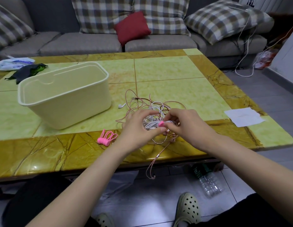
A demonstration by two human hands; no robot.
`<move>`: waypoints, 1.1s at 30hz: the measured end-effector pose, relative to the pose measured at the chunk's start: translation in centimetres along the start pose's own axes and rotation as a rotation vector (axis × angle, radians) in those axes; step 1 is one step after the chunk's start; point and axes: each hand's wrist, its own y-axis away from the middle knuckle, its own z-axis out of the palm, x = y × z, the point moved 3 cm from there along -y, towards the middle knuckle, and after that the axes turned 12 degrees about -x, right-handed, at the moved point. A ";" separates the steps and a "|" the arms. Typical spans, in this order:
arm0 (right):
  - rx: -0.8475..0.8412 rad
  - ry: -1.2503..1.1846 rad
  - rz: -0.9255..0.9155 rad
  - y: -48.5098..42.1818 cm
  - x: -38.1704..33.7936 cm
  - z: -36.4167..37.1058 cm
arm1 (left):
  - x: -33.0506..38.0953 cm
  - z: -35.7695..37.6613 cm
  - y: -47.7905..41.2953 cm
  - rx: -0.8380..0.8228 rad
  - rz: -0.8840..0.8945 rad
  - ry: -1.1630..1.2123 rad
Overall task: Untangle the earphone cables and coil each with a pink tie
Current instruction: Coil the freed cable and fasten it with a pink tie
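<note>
Near the worktop's (175,71) front edge, the left hand (139,128) curls round a white cable bundle (150,125) and the right hand (186,125) pinches the pink tie (161,124) on it, over the earphone tangle (150,104). Spare ties (107,136) lie left; a cream bin (65,94) stands beyond.

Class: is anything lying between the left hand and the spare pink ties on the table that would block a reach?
Nothing visible does. The spare pink ties lie on bare table just left of the left hand, which holds the cable tangle with the right hand; the cream bin stands farther back.
</note>
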 end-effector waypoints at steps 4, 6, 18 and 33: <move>-0.030 0.035 -0.021 -0.2 -0.6 -0.3 | 0.9 -0.2 -0.6 -0.027 0.044 -0.020; -0.041 0.031 -0.037 -0.2 -0.8 -0.7 | 1.0 -0.6 -0.7 -0.005 0.062 0.100; -0.008 -0.279 0.089 -0.3 -1.4 1.7 | -0.3 -0.8 -0.5 0.097 -0.007 0.504; 0.048 -0.517 0.057 -0.9 -1.8 1.3 | -0.4 -0.6 0.5 0.221 -0.012 0.651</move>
